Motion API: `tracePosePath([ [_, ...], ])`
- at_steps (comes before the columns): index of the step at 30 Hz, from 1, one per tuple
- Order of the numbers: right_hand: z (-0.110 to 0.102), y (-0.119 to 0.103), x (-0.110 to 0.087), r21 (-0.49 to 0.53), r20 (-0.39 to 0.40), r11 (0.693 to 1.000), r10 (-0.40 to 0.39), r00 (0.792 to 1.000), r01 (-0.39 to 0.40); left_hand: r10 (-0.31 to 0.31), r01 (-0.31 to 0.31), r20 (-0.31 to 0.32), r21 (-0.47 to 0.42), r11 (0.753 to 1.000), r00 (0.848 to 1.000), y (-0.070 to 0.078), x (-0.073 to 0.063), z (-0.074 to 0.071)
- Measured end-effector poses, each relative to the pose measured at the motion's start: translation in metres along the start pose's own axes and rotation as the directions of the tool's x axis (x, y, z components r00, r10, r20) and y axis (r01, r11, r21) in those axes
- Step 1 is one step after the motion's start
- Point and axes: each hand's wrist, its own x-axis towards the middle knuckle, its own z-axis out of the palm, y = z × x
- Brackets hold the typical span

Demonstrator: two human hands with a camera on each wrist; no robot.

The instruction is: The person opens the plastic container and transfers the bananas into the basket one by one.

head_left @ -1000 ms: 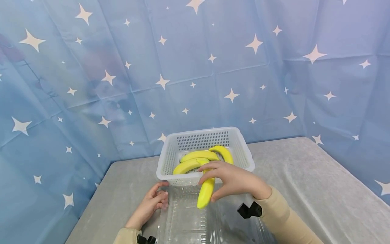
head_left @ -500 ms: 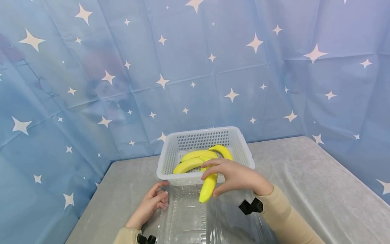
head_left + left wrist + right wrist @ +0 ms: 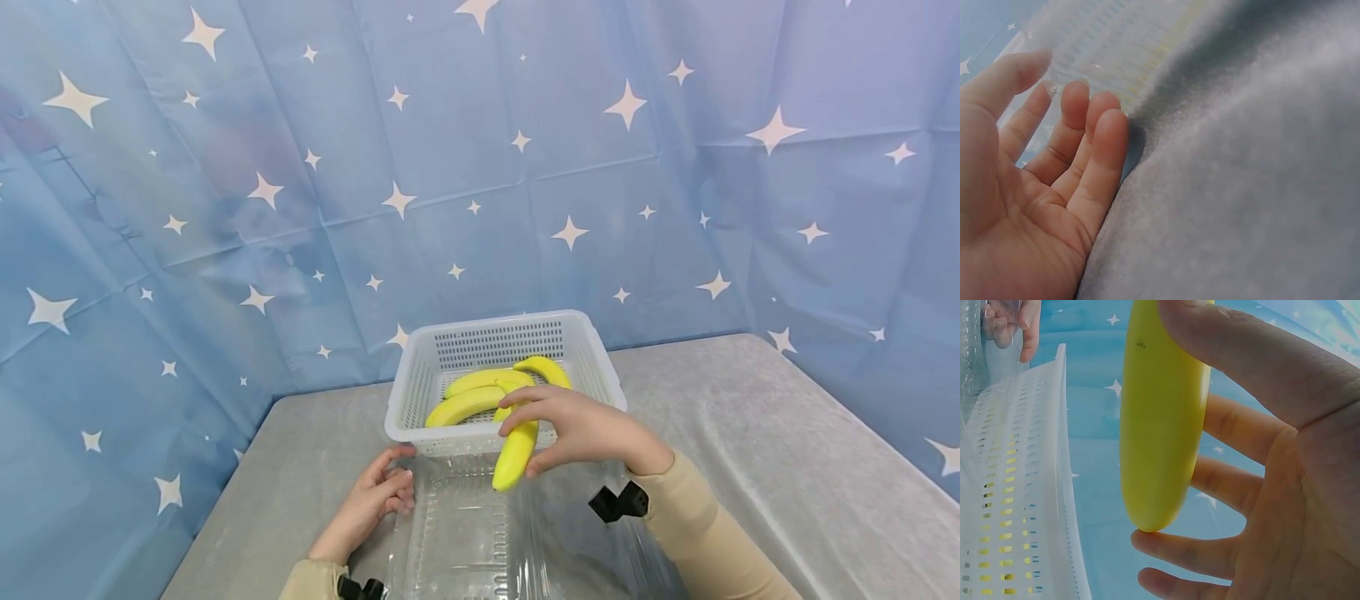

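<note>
A yellow banana (image 3: 514, 460) is in my right hand (image 3: 583, 427), gripped between thumb and fingers over the near rim of the white basket (image 3: 406, 404). Its lower end tilts down toward a clear plastic box (image 3: 457, 533); in the right wrist view the banana (image 3: 1161, 425) hangs lengthwise along the fingers. Inside the basket lie several more bananas, among them one in front (image 3: 459, 408), one behind (image 3: 483, 380) and one at right (image 3: 543, 368), partly hidden by my hand. My left hand (image 3: 367, 504) rests by the box's left edge, fingers loosely bent, holding nothing.
The box's clear lid part (image 3: 585, 542) spreads to the right under my right forearm. Grey cloth (image 3: 750, 450) covers the table on both sides. A blue curtain with white stars (image 3: 465, 167) stands right behind the basket.
My right hand has raised the banana slightly and moved it a little away from me, toward the basket. The left hand and the basket have stayed where they were.
</note>
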Motion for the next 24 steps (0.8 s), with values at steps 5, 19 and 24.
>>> tracePosePath([
  [5, -0.0004, 0.0011, -0.0001, 0.007, -0.004, 1.000, 0.007, 1.000, -0.007, 0.004, -0.004, 0.002, 0.002, 1.000, 1.000, -0.0003, 0.0003, -0.0003],
  [19, -0.0007, 0.0066, -0.0002, 0.003, -0.011, 1.000, 0.025, 1.000, -0.025, -0.004, 0.004, 0.004, -0.009, 1.000, 1.000, -0.0010, 0.0000, -0.0007],
  [24, -0.0013, 0.0087, 0.0002, 0.012, -0.018, 0.999, 0.036, 0.999, -0.036, -0.005, 0.005, 0.006, -0.017, 1.000, 1.000, -0.0009, 0.0005, -0.0009],
])
